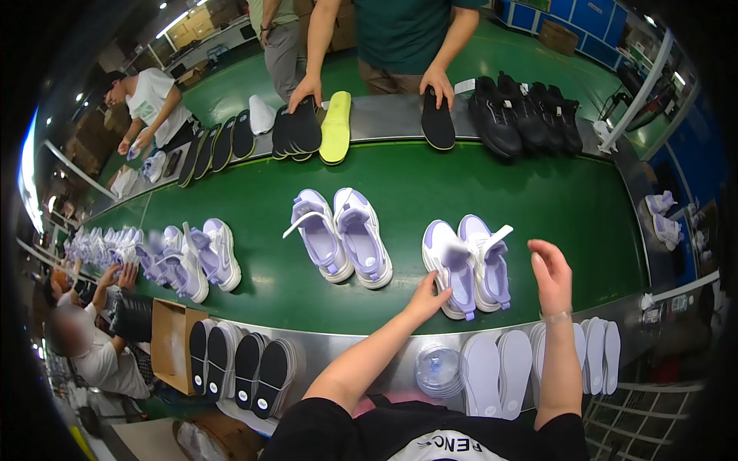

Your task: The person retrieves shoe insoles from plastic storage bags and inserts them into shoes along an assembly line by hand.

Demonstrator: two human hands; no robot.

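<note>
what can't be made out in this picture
- Head view: some detail of the shoe at the left hand, lost in a blurred patch.
- Head view: part of the pale insoles, behind the right forearm.
- Head view: distant shoes, too small to count.
- Head view: green-shirted person's head, cut off by the top edge.

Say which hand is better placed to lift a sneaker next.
Probably the left hand: it appears to touch one white-lavender sneaker near the heel, while the right hand hangs open beside the other sneaker, apart from it.
</note>
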